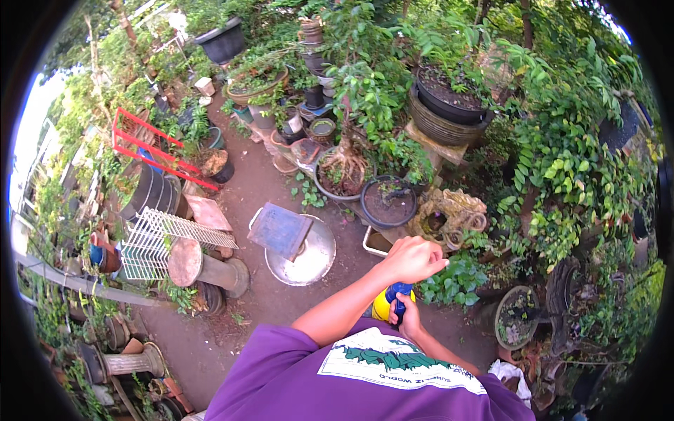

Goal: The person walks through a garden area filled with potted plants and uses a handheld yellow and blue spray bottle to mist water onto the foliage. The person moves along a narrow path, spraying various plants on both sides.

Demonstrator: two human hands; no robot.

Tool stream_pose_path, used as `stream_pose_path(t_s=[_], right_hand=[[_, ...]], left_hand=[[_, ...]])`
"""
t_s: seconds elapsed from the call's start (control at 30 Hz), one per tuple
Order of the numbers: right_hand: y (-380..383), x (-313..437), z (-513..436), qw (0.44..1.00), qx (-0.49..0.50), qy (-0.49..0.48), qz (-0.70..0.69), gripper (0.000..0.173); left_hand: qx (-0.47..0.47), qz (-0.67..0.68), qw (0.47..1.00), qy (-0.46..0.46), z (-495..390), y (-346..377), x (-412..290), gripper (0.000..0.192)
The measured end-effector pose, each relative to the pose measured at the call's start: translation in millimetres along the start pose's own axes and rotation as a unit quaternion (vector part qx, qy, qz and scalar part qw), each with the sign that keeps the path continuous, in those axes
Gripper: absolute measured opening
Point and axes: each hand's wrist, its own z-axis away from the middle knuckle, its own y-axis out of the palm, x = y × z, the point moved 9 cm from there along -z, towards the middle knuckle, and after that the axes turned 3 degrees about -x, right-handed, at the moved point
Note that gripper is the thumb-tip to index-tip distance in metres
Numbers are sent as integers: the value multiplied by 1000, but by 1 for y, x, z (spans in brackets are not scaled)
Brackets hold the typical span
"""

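Observation:
My right hand (408, 314) grips the blue handle of a yellow pump sprayer bottle (381, 304) close to my body. Above and just ahead of it, my left hand (416, 259) reaches across from the left, its fingers curled. Whether anything is between those fingers cannot be seen. Part of the bottle is hidden behind my forearm and shirt. Beyond the left hand are a weathered, mossy ornamental stone piece (447, 216) and a pale rectangular basin (375, 242). Leafy ground plants (457, 281) grow beside the hand.
A round metal basin (316, 263) with a dark rectangular board (280, 230) lies on the soil path. White wire racks (145, 247) and a stone pedestal (210, 271) stand left. Potted plants, including a thick-rooted tree (347, 158), line the front. A red metal frame (158, 150) leans far left.

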Motion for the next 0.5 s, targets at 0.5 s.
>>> stream_pose_path(t_s=[0.5], right_hand=[[-44, 65, 29, 984, -154, -93, 17, 49]], left_hand=[[-146, 149, 974, -88, -1, 130, 92, 75]])
